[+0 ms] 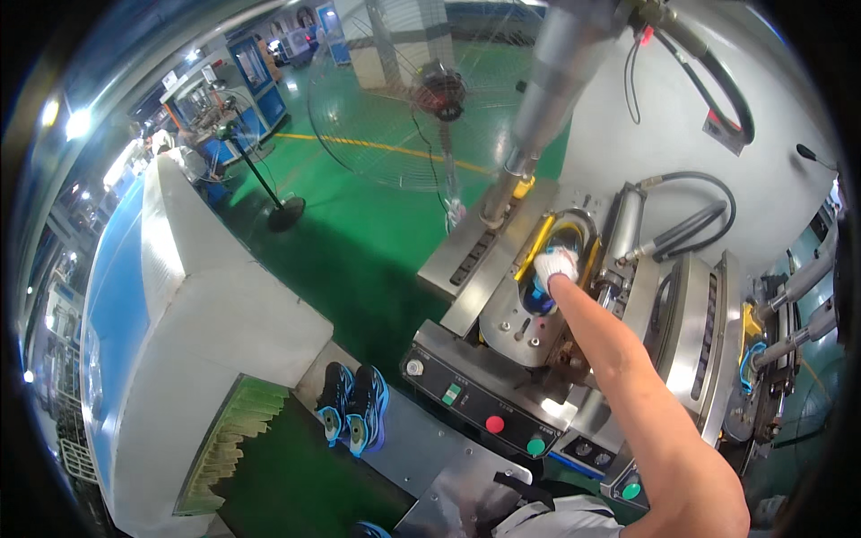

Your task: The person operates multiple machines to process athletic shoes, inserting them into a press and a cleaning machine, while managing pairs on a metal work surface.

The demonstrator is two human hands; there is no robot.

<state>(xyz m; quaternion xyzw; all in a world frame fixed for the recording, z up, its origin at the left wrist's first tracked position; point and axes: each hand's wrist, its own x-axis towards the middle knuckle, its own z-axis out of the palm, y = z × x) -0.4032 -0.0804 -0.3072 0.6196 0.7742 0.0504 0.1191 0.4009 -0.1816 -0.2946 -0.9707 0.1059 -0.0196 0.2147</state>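
Observation:
My right hand [556,265], in a white knit glove, reaches into the cradle of a shoe press. It is closed on a dark shoe with blue parts [540,299], which sits between two yellow pads [535,247]. The glove covers the middle of the shoe, and the fingertips are hidden. Under the shoe lies a metal plate [502,325] with bolts. My left hand is out of view.
A control panel [475,399] with buttons fronts the press. Black-and-blue sneakers [366,411] stand on a metal shelf [421,448] beside it. A thick cylinder [569,76] hangs above. Left is a grey machine housing [206,332]; a large fan [439,94] stands beyond.

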